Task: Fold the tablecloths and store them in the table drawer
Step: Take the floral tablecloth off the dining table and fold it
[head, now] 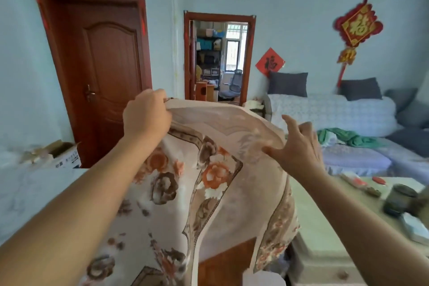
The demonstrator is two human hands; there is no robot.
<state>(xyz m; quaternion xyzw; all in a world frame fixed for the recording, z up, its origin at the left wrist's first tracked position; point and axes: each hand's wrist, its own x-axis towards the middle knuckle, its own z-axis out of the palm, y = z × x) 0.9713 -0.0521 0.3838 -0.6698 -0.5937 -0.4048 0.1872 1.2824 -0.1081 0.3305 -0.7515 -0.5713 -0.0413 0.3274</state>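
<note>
A person holds a floral tablecloth (190,183) up in the air in front of them with both arms stretched forward. The left hand (146,114) has its fingers curled tight round the cloth's upper edge at the top left. The right hand (299,146) sits at the upper right edge; its thumb presses against the cloth while the other fingers spread out loosely above it, so it seems to be pinching only lightly, though blur makes that hard to judge. The cloth hangs down between the arms in folds, cream with orange and brown flowers and a patterned border. To the right stands a pale table (325,223) with a dark jar (398,199) on it. Behind are a sofa (336,111) and a closed brown door (109,72).
</note>
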